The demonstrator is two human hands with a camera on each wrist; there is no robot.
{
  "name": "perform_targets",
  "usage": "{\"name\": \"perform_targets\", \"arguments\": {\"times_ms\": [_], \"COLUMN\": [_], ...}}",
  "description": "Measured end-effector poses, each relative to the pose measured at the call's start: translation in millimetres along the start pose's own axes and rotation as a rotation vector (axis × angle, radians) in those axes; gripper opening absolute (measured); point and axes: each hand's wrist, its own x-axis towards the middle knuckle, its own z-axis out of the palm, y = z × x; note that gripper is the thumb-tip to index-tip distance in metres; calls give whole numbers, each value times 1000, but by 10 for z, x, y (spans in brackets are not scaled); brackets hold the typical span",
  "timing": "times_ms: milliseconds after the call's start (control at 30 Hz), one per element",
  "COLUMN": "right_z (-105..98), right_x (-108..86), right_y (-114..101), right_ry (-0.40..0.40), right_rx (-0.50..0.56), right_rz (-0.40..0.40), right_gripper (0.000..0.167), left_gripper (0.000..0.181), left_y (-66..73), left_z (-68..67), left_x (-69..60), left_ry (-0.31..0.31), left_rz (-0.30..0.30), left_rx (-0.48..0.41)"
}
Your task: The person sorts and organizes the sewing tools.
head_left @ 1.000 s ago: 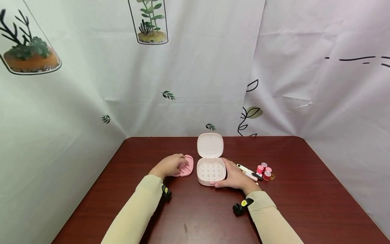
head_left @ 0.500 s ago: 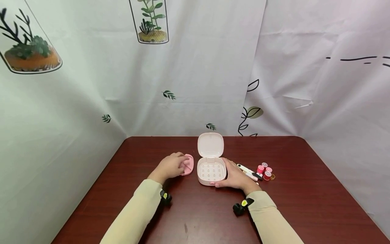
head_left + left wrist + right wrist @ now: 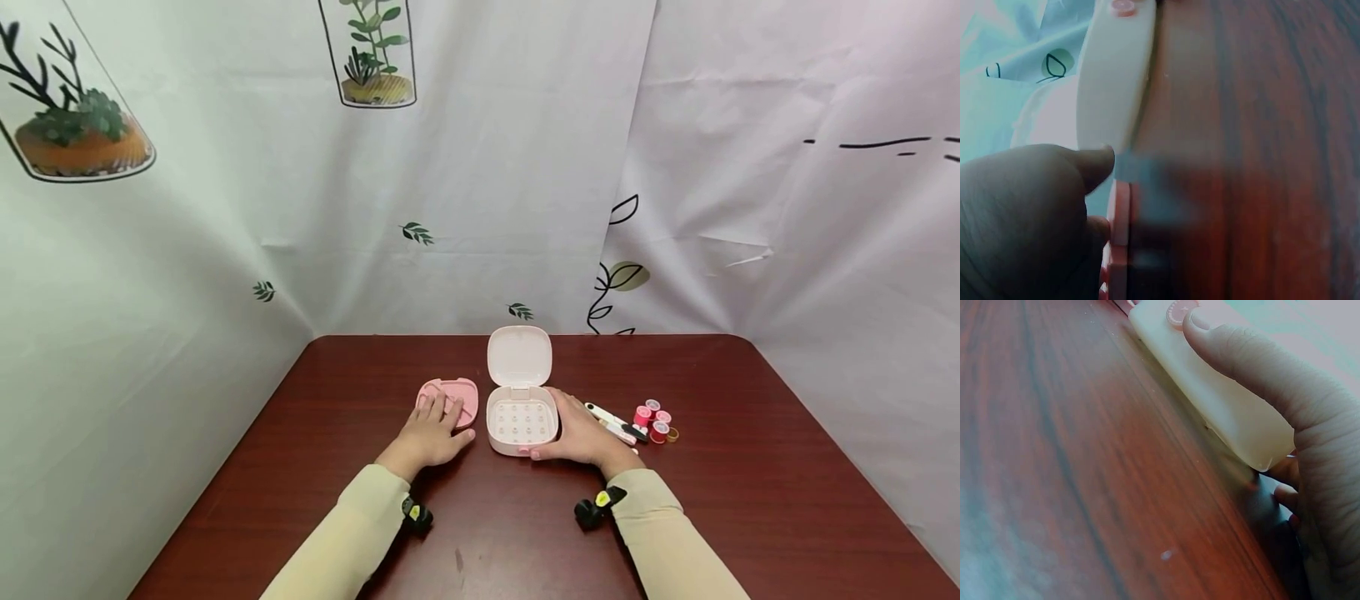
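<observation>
The right hand [image 3: 579, 435] is gripping the pale case [image 3: 502, 446], apparently for steadiness; the left hand [image 3: 429, 437], grip spread wide, is overlying the pink tray [image 3: 468, 390].

Here's the worktop [image 3: 750, 475], reddish-brown wood grain, rounded far corners, soft sheen up front; around it, creased white sheeting [image 3: 510, 192], probably fabric, shows off leaf sprigs [image 3: 417, 233] and planted terrariums [image 3: 378, 86], pinkish light brushing upper right!

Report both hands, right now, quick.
Left hand: open, fingers laid out over the pink tray.
Right hand: closed around the right side of the open white box, thumb at its front.
</observation>
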Motion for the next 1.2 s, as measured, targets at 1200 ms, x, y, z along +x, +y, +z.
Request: {"name": "perform_targets", "arguments": {"times_ms": [1200], "right_z": [9], "right_x": [2], "right_y": [3], "right_ry": [0], "right_rx": [1], "right_rz": [13], "right_gripper": [117], "left_gripper": [82], "left_y": [-55], "left_z": [-42], "left_x": [356], "left_ry": [113], "left_rz": [95], "left_rx": [-215]}}
